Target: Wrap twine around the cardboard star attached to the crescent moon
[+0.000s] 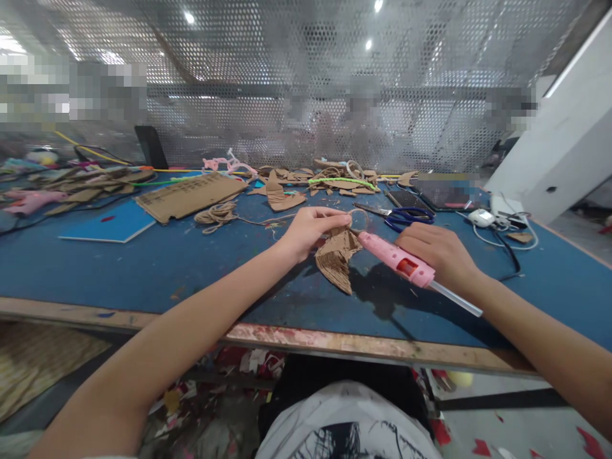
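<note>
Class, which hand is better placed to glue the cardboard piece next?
Probably the right hand: it holds the pink glue gun, aimed at the cardboard piece, while the left hand holds that piece.

Craft wkshp by the looks: paint-flecked blue worktable [143, 274] w/ worn edge, cardboard scraps [282, 200], twine [215, 215], scissors [412, 217] & pink glue gun [382, 250]; perf. metal screen [239, 38] behind; red/white paper bits [261, 362] littering flr below.

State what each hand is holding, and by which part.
Left hand: the cardboard, by its upper end, apparently with some twine. Right hand: the glue gun, seemingly by its handle, which the hand hides.
</note>
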A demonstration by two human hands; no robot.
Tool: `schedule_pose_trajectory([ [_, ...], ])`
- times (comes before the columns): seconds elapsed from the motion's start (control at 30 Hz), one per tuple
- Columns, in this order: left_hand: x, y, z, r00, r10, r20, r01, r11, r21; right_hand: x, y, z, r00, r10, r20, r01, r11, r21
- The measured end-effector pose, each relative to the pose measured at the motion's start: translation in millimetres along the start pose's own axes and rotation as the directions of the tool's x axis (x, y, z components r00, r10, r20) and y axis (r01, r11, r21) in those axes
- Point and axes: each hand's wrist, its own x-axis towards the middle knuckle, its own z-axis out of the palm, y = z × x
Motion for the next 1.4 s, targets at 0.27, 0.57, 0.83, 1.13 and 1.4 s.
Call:
schedule_pose_trajectory([
  [0.27, -1.8, 4.3, -0.5, 1.000, 0.011, -0.026, -0.009, 0.997, 0.075, 1.7, -1.9, -2.1, 1.000, -0.017, 0.020, 0.018, 0.999, -0.035],
  [0.57, 1.6, 2.0, -5.2, 0.996, 0.088, -0.027, -0.085, 0.993, 0.085, 1.6, -3.2, -2.0, 0.999, -0.030, 0.010, 0.031, 0.997, -0.067],
  [0.83, 3.5, 1.5, -6.3, 0.995, 0.098, -0.015, -0.096, 0.993, 0.073, 1.4, -3.5, -1.7, 1.000, -0.021, -0.002, 0.021, 0.995, -0.093],
  [1.13, 0.7, 2.8, -4.4, 0.997, 0.078, -0.002, -0.077, 0.990, 0.119, 2.0, -4.5, -1.6, 0.999, -0.032, -0.004, 0.031, 0.995, -0.094],
  [1.4, 2.1, 5.5, -5.8, 0.996, 0.086, -0.014, -0.084, 0.992, 0.090, 1.1, -4.9, -1.9, 0.999, -0.029, 0.021, 0.032, 0.993, -0.110],
])
